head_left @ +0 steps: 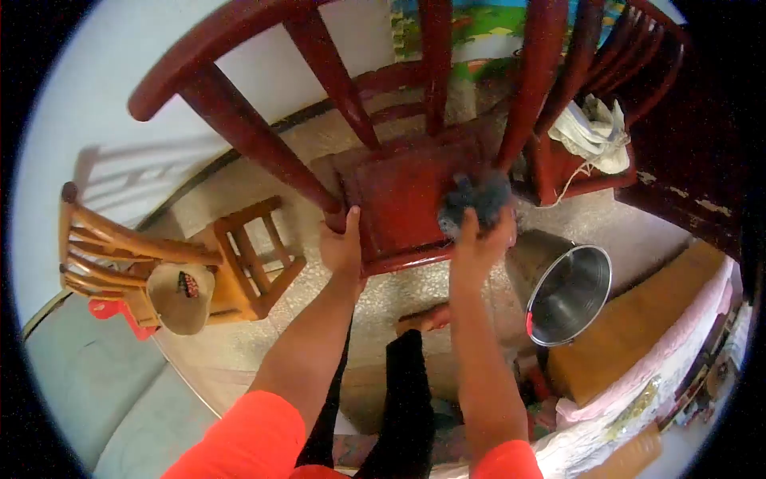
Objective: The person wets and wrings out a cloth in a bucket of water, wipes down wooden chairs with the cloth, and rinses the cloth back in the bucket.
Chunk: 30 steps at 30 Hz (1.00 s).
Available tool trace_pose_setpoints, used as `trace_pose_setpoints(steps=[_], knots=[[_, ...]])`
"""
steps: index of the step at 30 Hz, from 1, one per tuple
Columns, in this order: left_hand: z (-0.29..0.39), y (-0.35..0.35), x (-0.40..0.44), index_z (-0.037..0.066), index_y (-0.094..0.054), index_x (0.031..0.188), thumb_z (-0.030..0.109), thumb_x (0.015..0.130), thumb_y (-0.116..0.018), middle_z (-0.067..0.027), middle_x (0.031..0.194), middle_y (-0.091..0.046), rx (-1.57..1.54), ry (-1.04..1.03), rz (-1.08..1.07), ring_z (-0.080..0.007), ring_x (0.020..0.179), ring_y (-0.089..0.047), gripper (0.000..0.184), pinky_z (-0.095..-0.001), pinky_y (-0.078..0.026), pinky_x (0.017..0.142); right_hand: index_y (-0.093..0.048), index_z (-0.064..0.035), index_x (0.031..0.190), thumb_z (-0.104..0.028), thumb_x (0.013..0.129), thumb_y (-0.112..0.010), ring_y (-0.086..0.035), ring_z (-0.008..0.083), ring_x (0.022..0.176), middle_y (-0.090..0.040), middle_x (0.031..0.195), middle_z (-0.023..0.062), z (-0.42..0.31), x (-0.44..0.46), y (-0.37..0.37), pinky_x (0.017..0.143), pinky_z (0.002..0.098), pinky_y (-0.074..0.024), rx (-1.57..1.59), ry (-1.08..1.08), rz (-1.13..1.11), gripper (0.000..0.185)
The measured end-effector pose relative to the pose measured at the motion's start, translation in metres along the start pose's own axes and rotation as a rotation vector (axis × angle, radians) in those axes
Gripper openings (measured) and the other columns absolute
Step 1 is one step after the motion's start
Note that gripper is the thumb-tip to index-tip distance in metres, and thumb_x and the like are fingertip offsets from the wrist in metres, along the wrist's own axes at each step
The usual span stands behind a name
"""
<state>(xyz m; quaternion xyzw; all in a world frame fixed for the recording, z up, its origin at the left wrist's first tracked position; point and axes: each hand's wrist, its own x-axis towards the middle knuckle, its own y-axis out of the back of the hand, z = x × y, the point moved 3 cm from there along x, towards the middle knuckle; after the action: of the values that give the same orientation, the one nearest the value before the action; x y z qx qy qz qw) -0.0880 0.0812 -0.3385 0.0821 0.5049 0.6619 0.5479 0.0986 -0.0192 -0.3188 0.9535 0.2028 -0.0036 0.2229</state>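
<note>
A dark red wooden chair with a slatted back stands in front of me. My left hand grips it at the left side, by the foot of a back post, with the thumb along the post. In my right hand is a dark grey cloth, slightly blurred, which lies against the right part of the red seat. The fingers are closed around the cloth.
A metal bucket stands on the floor at the right. At the left is a small wooden chair with a straw hat on it. Another red chair holds a white bag. A floral-covered bed edge is at lower right.
</note>
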Motion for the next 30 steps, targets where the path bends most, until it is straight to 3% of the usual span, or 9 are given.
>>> trace_pose_setpoints(steps=[2,4,7,14,16,19,22,26,30], knots=[[-0.028,-0.017,0.015,0.002,-0.058,0.105,0.041,0.075,-0.073,-0.0144,0.095,-0.066,-0.073,-0.138,-0.008,-0.0299,0.091,-0.063,0.051,-0.0385,-0.047,0.082,-0.043,0.0063,0.126,-0.016,0.087,-0.059,-0.048,0.0283,0.116,-0.048,0.128,0.0170,0.010,0.018,-0.025,0.100,0.0376,-0.0362,-0.058,0.103,-0.034,0.048],[-0.043,-0.024,0.021,0.003,-0.058,0.104,0.041,0.076,-0.072,-0.0141,0.095,-0.066,-0.319,-0.153,-0.072,-0.0292,0.090,-0.063,0.049,-0.0381,-0.047,0.081,-0.043,0.0067,0.127,-0.014,0.086,-0.054,-0.038,0.0376,0.127,-0.043,0.133,0.0249,0.004,0.024,-0.054,0.106,0.0449,-0.0305,-0.716,0.591,-0.266,0.047],[-0.036,-0.022,0.018,0.002,-0.057,0.103,0.041,0.076,-0.072,-0.0143,0.095,-0.065,-0.259,-0.168,-0.013,-0.0298,0.089,-0.063,0.050,-0.0379,-0.047,0.081,-0.044,0.0076,0.126,-0.015,0.086,-0.050,-0.030,0.0399,0.132,-0.037,0.139,0.0259,0.013,0.046,-0.064,0.108,0.0491,-0.0266,-0.782,0.613,-0.299,0.046],[-0.043,-0.023,0.020,0.003,-0.056,0.107,0.043,0.076,-0.072,-0.0140,0.100,-0.065,-0.138,-0.033,-0.043,-0.0294,0.091,-0.063,0.053,-0.0372,-0.047,0.081,-0.048,0.0046,0.124,-0.016,0.084,-0.046,-0.038,0.0382,0.128,-0.041,0.136,0.0236,0.019,0.066,-0.060,0.105,0.0480,-0.0310,-0.946,0.708,-0.346,0.045],[-0.041,-0.024,0.019,0.003,-0.056,0.108,0.044,0.075,-0.072,-0.0144,0.102,-0.064,-0.194,-0.030,-0.062,-0.0291,0.093,-0.063,0.054,-0.0373,-0.047,0.082,-0.054,-0.0012,0.112,-0.010,0.075,-0.056,-0.048,0.0386,0.112,-0.050,0.121,0.0211,0.009,0.070,-0.046,0.095,0.0480,-0.0396,-0.853,0.747,-0.432,0.038],[-0.034,-0.021,0.016,0.004,-0.056,0.109,0.044,0.074,-0.073,-0.0146,0.102,-0.064,-0.264,-0.001,-0.092,-0.0296,0.093,-0.062,0.056,-0.0376,-0.047,0.083,-0.053,-0.0013,0.105,-0.013,0.080,-0.049,-0.053,0.0362,0.101,-0.055,0.107,0.0177,-0.010,0.078,-0.049,0.089,0.0465,-0.0418,-1.133,0.700,-0.545,0.028],[-0.023,-0.014,0.013,0.004,-0.055,0.110,0.044,0.074,-0.073,-0.0148,0.102,-0.064,-0.078,-0.029,-0.039,-0.0290,0.094,-0.062,0.056,-0.0374,-0.047,0.083,-0.053,-0.0056,0.106,-0.013,0.077,-0.055,-0.051,0.0370,0.100,-0.051,0.107,0.0174,-0.028,0.096,-0.061,0.086,0.0468,-0.0418,-0.924,0.429,-0.457,0.030],[-0.024,-0.012,0.011,0.004,-0.055,0.109,0.043,0.075,-0.073,-0.0146,0.101,-0.065,-0.142,-0.045,-0.059,-0.0286,0.092,-0.063,0.055,-0.0372,-0.047,0.082,-0.052,-0.0067,0.111,-0.016,0.081,-0.052,-0.050,0.0354,0.104,-0.051,0.111,0.0166,-0.068,0.106,-0.067,0.087,0.0499,-0.0414,-0.848,0.588,-0.304,0.031],[-0.023,-0.016,0.013,0.003,-0.055,0.108,0.043,0.075,-0.072,-0.0144,0.098,-0.065,-0.033,-0.058,0.004,-0.0287,0.090,-0.063,0.054,-0.0372,-0.047,0.081,-0.046,-0.0078,0.125,-0.017,0.087,-0.048,-0.043,0.0396,0.117,-0.041,0.130,0.0202,-0.031,0.140,-0.096,0.092,0.0528,-0.0404,-1.312,0.644,-0.308,0.039]])
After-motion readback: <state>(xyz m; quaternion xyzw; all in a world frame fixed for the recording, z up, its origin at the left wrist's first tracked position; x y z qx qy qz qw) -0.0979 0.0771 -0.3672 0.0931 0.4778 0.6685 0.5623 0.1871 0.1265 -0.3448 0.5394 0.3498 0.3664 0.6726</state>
